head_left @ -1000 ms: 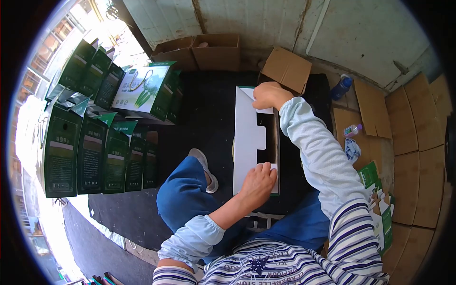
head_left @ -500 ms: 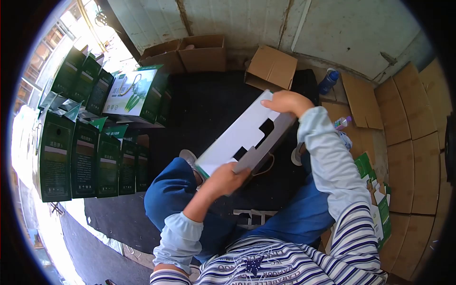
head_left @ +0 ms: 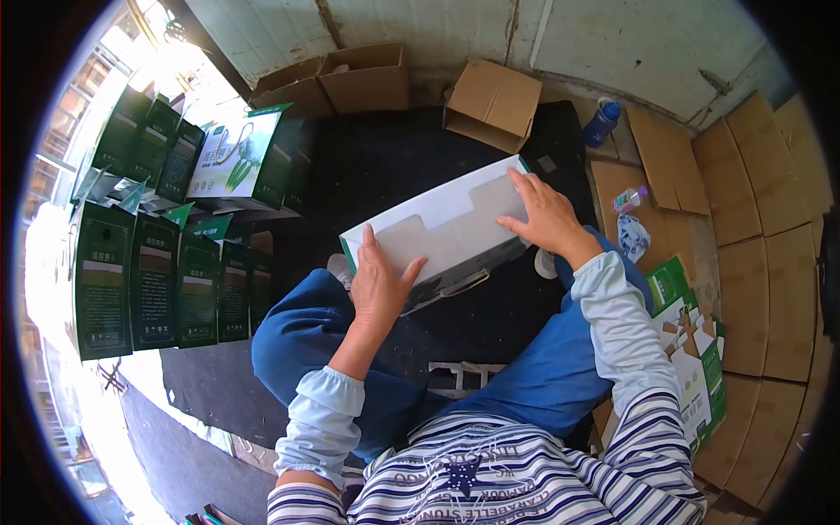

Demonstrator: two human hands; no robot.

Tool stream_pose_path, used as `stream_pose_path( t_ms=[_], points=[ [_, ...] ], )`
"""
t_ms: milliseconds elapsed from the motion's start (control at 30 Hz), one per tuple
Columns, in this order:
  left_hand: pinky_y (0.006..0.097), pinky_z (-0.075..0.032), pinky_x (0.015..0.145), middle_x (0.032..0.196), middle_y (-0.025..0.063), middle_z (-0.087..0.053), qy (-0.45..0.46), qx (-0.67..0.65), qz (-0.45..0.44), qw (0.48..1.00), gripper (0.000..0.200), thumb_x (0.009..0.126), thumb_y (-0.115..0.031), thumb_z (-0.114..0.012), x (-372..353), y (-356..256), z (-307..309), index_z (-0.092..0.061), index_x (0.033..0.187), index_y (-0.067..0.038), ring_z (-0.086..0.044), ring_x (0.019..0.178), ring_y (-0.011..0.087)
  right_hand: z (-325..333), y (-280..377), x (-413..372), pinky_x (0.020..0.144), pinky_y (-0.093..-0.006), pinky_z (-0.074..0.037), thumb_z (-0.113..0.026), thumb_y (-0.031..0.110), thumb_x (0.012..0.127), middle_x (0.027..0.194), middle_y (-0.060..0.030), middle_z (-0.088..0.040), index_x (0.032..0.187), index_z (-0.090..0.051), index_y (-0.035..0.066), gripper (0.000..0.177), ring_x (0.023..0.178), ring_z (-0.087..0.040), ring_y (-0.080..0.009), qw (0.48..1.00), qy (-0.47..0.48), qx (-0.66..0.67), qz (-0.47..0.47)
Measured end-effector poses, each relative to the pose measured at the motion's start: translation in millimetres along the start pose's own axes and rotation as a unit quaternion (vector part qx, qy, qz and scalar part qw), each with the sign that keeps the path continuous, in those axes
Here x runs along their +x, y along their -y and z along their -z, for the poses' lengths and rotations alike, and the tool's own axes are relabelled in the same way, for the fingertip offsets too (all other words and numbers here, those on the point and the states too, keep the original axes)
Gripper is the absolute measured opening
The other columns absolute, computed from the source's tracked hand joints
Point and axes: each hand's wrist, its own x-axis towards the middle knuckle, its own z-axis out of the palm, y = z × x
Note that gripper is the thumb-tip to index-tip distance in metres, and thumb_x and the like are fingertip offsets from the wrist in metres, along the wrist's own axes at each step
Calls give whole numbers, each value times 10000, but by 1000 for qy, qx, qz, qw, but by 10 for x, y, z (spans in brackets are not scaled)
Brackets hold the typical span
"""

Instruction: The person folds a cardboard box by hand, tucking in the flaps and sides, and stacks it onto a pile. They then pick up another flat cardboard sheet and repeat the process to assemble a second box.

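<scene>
A green and white gift box (head_left: pixel 437 221) lies between my hands above the black mat, its white flap side turned up and its long side slanting up to the right. The notched flaps, whose dark gaps are covered, lie together. My left hand (head_left: pixel 378 278) grips the left end, index finger near the far edge and thumb on the near flap; its other fingers are partly hidden. At the right end my right hand (head_left: pixel 549 217) holds the box, fingers over the edge and thumb on the flap. A carry handle (head_left: pixel 465 283) shows on the near side.
Several green boxes (head_left: pixel 105 289) stand at the left. An open brown carton (head_left: pixel 494 101) is at the back, near a blue bottle (head_left: pixel 601 124). Flattened green and white boxes (head_left: pixel 696 376) lie at right, beside stacked brown cartons (head_left: pixel 744 271).
The box has turned flatter across my view. Its dark openings are now covered by the flaps. Both hands have shifted onto the flap side, the right one lower and the left one higher.
</scene>
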Motion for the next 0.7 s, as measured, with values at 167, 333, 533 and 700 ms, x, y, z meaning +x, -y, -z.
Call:
stream_pose_path(
  t_ms=[167,333,533,700],
  points=[
    [496,-320,1037,1381,251,-373,-43,98,-98,989,855,750,-405,-736,-68,36,-46,-329,1415,-52,-377,1270,390,-65,40,-98,928,-421,-462,-722,489,722,1321,-157,-432,1376,-430,87,821,1145,-494,-336,994,8,-94,63],
    [475,-214,1117,1434,213,-347,41,145,-236,960,788,809,-480,-648,-217,7,-170,-376,1380,-8,-302,1346,384,9,100,-189,932,-412,-462,-767,515,652,1321,-160,-431,1330,-488,80,853,1120,-486,-334,989,69,-102,87],
    [453,-224,1126,1405,224,-386,83,134,-241,958,789,831,-496,-614,-216,-25,-191,-381,1357,45,-326,1341,367,-12,130,-209,928,-413,-450,-807,469,619,1315,-154,-451,1321,-509,102,847,1120,-475,-329,986,113,-101,68],
    [435,-266,1106,1378,237,-420,110,155,-254,948,685,885,-437,-564,-232,-3,-281,-403,1334,56,-379,1303,368,22,132,-142,910,-391,-453,-809,472,609,1223,-145,-529,1263,-575,112,783,1078,-491,-315,980,157,-102,68]
  ],
)
